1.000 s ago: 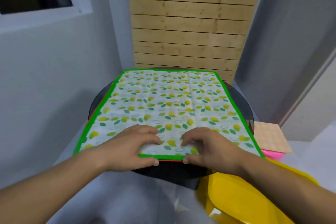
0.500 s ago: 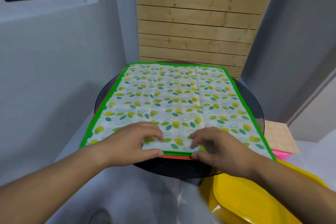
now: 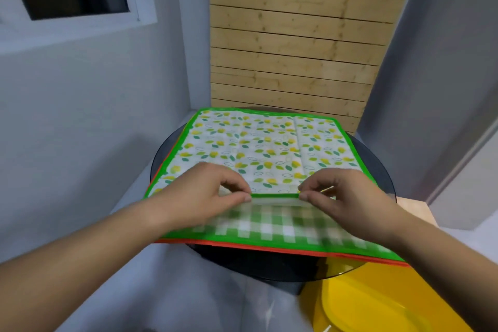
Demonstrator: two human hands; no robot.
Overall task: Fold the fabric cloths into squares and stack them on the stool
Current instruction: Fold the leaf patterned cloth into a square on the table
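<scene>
Two hands work at the near hem of the leaf-print cloth (image 3: 264,148); head view only. Left hand (image 3: 204,194) pinches the green hem between thumb and fingertips. Right hand (image 3: 347,197) pinches the same hem, with a short stretch showing between them. The hem is raised and the rest lies flat on the round dark table (image 3: 269,267). Beneath the lifted edge is a green-checked cloth (image 3: 269,229), blurred, with an orange-edged cloth (image 3: 269,248) under it. Yellow plastic object (image 3: 377,304) at lower right.

The top cloth (image 3: 258,148) lies on the lower cloth (image 3: 269,232) on the table (image 3: 377,170). The left hand (image 3: 204,194) and right hand (image 3: 347,197) pinch its near edge. The stool (image 3: 377,302) is at near right, with planks (image 3: 296,48) behind.
</scene>
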